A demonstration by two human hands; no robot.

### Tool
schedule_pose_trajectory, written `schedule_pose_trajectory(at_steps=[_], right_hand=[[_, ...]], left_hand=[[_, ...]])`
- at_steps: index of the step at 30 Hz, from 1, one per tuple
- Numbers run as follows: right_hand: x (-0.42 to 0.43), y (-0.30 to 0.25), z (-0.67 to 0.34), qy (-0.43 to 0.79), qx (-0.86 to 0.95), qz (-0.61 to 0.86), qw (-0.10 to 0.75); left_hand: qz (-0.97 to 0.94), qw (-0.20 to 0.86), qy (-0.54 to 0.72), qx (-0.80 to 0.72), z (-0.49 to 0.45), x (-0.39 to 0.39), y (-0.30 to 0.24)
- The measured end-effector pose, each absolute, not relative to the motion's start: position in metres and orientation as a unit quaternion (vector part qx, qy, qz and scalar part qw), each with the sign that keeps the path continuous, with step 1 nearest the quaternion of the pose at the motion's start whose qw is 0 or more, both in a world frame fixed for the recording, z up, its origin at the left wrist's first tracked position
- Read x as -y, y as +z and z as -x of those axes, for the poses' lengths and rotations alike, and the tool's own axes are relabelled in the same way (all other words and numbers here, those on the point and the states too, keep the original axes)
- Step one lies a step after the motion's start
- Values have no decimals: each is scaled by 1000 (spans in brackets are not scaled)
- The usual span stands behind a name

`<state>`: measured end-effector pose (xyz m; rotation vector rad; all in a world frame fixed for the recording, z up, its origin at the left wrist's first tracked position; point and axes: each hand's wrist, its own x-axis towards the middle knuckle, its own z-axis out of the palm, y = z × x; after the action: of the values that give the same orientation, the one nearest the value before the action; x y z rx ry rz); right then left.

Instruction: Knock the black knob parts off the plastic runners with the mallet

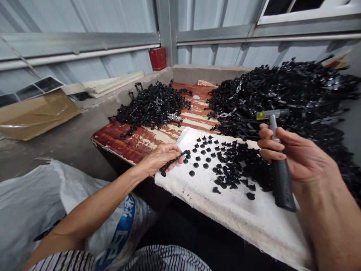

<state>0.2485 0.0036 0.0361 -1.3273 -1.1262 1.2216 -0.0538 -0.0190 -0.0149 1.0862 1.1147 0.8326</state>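
Between the fingers of my left hand point(158, 157) is a slim black plastic strip point(171, 162) with knobbed ends, held low over the left edge of a white cloth point(203, 195). One end of it is beside small round black caps point(203, 152) with stems, which stand spread out on the cloth. My right hand point(299, 154) is closed around the handle of a small hammer point(284, 180), raised over the cloth's right side. Its head has a yellow tip and a dark one. Under and beside it lies a dense heap of loose black caps point(234, 162).
A pile of black strips point(155, 105) lies on the worn red board point(113, 141). A larger black heap point(270, 94) fills the back right. White sacks point(84, 192) stand at lower left, below cardboard point(39, 113). A red box point(158, 59) sits in the corner.
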Motion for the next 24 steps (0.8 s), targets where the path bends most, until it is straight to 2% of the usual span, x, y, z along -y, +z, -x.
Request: schedule_pose_trajectory(at_steps=[6, 10, 16, 24], right_hand=[[-3, 36, -244, 503, 457, 580, 449], [-1, 34, -243, 531, 437, 558, 465], [11, 36, -236, 604, 403, 492, 480], [32, 23, -191, 691, 446, 413, 392]], left_hand=[[-500, 605, 369, -497, 55, 18, -17], [-523, 564, 365, -525, 53, 19, -15], [-519, 567, 344, -540, 51, 27, -1], [-606, 547, 296, -496, 28, 47, 14]])
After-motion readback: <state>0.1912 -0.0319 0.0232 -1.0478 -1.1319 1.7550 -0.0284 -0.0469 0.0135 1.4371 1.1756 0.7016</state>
